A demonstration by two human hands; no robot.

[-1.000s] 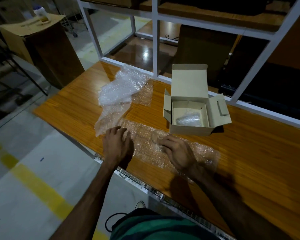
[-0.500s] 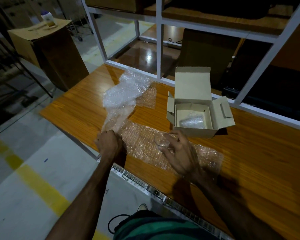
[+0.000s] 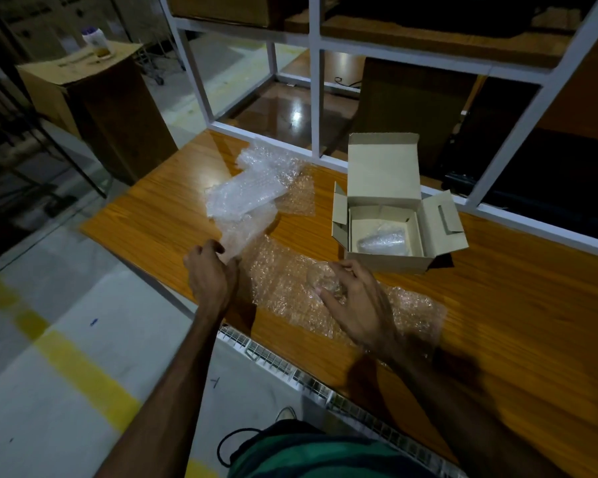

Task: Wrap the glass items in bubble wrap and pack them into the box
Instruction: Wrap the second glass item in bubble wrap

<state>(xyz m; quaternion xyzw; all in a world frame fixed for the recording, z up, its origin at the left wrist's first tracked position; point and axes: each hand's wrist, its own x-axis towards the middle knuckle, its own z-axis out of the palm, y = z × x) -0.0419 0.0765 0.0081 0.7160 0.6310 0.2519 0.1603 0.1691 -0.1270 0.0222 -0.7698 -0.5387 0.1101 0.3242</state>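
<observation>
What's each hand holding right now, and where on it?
The right hand grips a small clear glass around its body. The left hand pinches the near end of a loose bubble wrap strip.

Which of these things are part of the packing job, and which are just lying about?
Part of the job:
glass, in the right hand
flat bubble wrap under it
loose bubble wrap, gripped by the left hand
box, one wrapped item inside

Lying about:
bottle on a carton
</observation>
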